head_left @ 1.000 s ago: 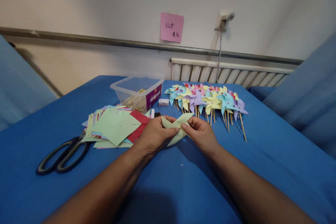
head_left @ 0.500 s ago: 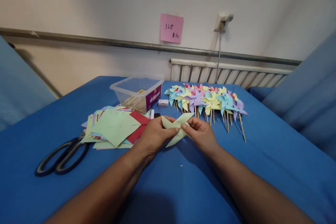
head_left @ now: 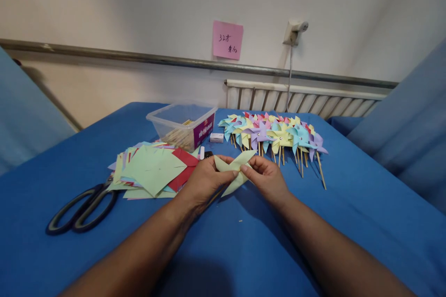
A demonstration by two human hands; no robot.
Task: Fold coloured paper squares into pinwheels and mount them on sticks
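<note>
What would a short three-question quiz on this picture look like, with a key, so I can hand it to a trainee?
1. Multiple choice: what are the left hand and right hand both holding?
a) the pink note
b) the folded pale paper
c) the wall plug

2. True or false: the pinwheels lie to the right of the clear plastic box.

3. Short answer: which tool lies at the left edge of the stack of coloured paper?

Key: 1: b. 2: True. 3: The scissors.
</note>
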